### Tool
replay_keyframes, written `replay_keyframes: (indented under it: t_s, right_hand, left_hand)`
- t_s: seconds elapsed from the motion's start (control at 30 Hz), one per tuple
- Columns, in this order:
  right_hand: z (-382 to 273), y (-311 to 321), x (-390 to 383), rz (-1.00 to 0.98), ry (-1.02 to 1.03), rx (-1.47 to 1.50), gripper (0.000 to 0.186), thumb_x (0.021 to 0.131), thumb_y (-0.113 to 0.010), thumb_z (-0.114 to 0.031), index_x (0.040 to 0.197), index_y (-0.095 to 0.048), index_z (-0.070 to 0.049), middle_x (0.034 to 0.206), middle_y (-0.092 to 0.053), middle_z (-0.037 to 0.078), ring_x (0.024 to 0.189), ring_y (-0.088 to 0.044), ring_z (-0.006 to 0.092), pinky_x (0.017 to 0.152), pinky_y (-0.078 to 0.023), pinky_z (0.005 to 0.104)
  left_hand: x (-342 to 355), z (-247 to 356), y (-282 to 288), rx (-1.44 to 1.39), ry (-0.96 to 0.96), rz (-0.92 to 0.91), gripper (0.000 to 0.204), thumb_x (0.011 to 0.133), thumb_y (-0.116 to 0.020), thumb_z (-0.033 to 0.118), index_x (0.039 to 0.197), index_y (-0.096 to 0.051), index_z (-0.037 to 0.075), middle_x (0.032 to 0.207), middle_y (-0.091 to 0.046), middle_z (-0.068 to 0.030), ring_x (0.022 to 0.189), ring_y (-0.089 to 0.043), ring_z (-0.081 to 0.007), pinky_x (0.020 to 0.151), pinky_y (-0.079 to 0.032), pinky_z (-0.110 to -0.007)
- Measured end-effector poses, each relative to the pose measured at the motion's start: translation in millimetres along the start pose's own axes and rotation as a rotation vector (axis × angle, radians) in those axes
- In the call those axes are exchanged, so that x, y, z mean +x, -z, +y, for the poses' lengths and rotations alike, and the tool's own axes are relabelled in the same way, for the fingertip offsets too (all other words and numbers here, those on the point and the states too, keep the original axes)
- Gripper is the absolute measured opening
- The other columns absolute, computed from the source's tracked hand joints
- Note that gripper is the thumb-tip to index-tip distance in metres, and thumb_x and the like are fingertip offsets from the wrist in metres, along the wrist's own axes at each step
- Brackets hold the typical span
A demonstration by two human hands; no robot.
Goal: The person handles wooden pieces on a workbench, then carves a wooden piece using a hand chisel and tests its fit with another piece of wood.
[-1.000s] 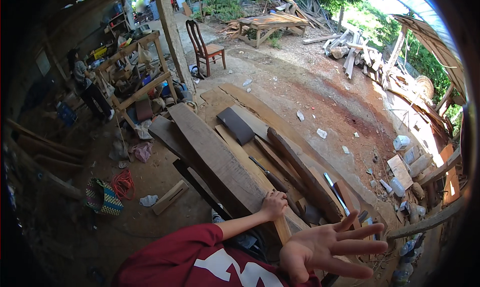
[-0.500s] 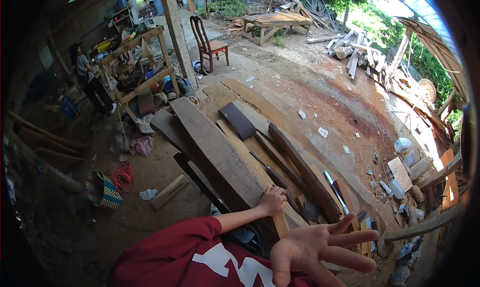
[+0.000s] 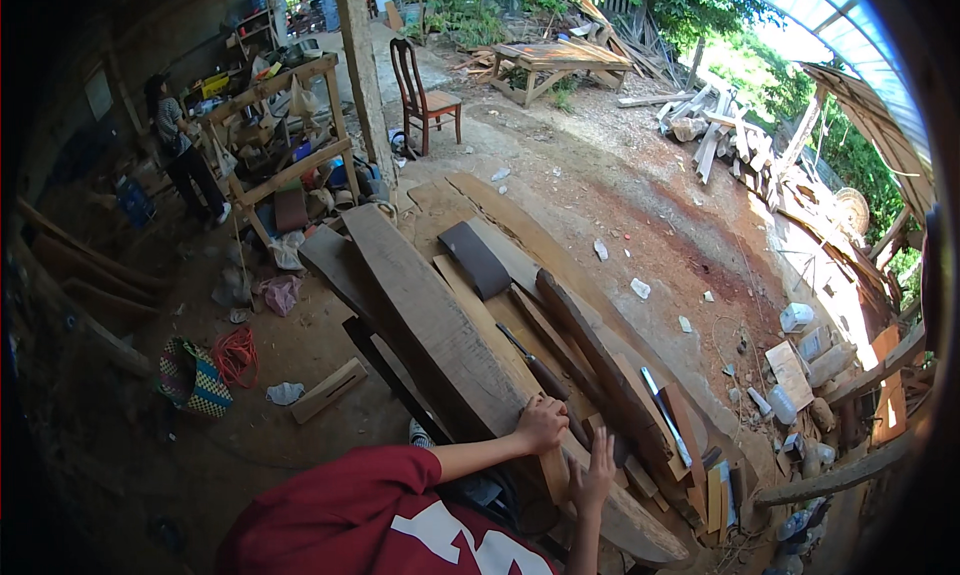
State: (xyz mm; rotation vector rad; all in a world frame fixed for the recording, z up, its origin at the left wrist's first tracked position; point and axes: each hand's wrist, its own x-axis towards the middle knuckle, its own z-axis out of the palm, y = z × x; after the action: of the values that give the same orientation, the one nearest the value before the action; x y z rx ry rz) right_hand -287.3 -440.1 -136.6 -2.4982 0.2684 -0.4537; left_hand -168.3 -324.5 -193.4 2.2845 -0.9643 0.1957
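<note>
A long, thick wooden plank [image 3: 440, 315] runs diagonally from the upper left toward my body. My left hand [image 3: 542, 424] has its fingers curled over the plank's edge, beside a paler strip of wood [image 3: 553, 472]. Just to its right, my right hand [image 3: 594, 472] rests at the near part of the plank with fingers straight and holding nothing. Beyond them lie a chisel-like tool with a dark handle [image 3: 548, 379], dark rough timber strips [image 3: 590, 335], a dark brown sheet [image 3: 474, 260] and a slim silvery metal tool [image 3: 668, 418].
A wooden chair [image 3: 425, 100] stands beyond a post [image 3: 362, 85]. A person [image 3: 183, 150] is by a cluttered wooden rack at the left. A woven basket [image 3: 195, 377] and red cord [image 3: 236, 357] lie on the floor. Scrap timber [image 3: 725, 125] is heaped at the far right.
My right hand has drawn back from close in front of the camera, down to the plank beside my left hand. My left hand stays on the plank's edge.
</note>
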Motion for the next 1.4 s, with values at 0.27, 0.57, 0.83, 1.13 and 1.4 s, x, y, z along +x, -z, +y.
replay_keyframes:
  t_s: [0.27, 0.57, 0.83, 1.13, 1.4]
  right_hand:
    - [21.2, -24.1, -29.8, -0.059, 0.089, -0.072, 0.062, 0.080, -0.057, -0.038, 0.127, -0.044, 0.001, 0.130, -0.045, 0.018, 0.126, -0.036, 0.0356, 0.100, -0.031, 0.0434]
    - [-37.3, -79.4, 28.7, -0.185, 0.216, -0.176, 0.073, 0.075, -0.058, -0.054, 0.127, -0.045, -0.004, 0.130, -0.046, 0.015, 0.127, -0.037, 0.0314, 0.100, -0.031, 0.0432]
    - [-132.5, -198.6, 146.4, -0.225, 0.425, -0.111, 0.061, 0.079, -0.053, -0.054, 0.127, -0.048, -0.016, 0.129, -0.049, 0.011, 0.127, -0.037, 0.0287, 0.099, -0.032, 0.0420]
    - [-193.7, -265.3, 212.7, -0.335, 0.506, -0.059, 0.061, 0.081, -0.048, -0.057, 0.127, -0.048, -0.018, 0.128, -0.051, 0.009, 0.127, -0.036, 0.0269, 0.102, -0.029, 0.0418]
    - [-169.1, -237.1, 181.1, -0.412, 0.478, -0.063, 0.062, 0.081, -0.047, -0.057, 0.131, -0.044, -0.021, 0.135, -0.045, -0.003, 0.132, -0.029, 0.0215, 0.103, -0.029, 0.0399]
  left_hand:
    - [-0.4, -1.6, -1.7, 0.008, 0.000, 0.016, 0.012, 0.072, -0.057, 0.022, 0.070, -0.064, 0.012, 0.086, -0.059, -0.0022, 0.091, -0.054, -0.0191, 0.083, -0.037, -0.038]
    - [12.1, -73.3, 32.5, 0.045, 0.057, 0.048, 0.014, 0.071, -0.056, 0.022, 0.073, -0.065, 0.012, 0.082, -0.060, -0.0049, 0.088, -0.056, -0.0232, 0.083, -0.038, -0.041]
    - [24.3, -240.2, 128.1, 0.257, 0.301, 0.224, 0.016, 0.073, -0.051, 0.020, 0.069, -0.065, 0.013, 0.080, -0.062, -0.0057, 0.084, -0.057, -0.0242, 0.083, -0.038, -0.040]
    - [39.5, -322.5, 186.6, 0.332, 0.496, 0.336, 0.016, 0.072, -0.052, 0.016, 0.083, -0.062, 0.011, 0.093, -0.057, -0.0089, 0.092, -0.054, -0.0283, 0.084, -0.039, -0.042]
    - [20.3, -283.1, 157.1, 0.461, 0.500, 0.421, 0.034, 0.071, -0.052, 0.017, 0.105, -0.054, 0.011, 0.102, -0.054, -0.0117, 0.098, -0.050, -0.0317, 0.087, -0.038, -0.044]
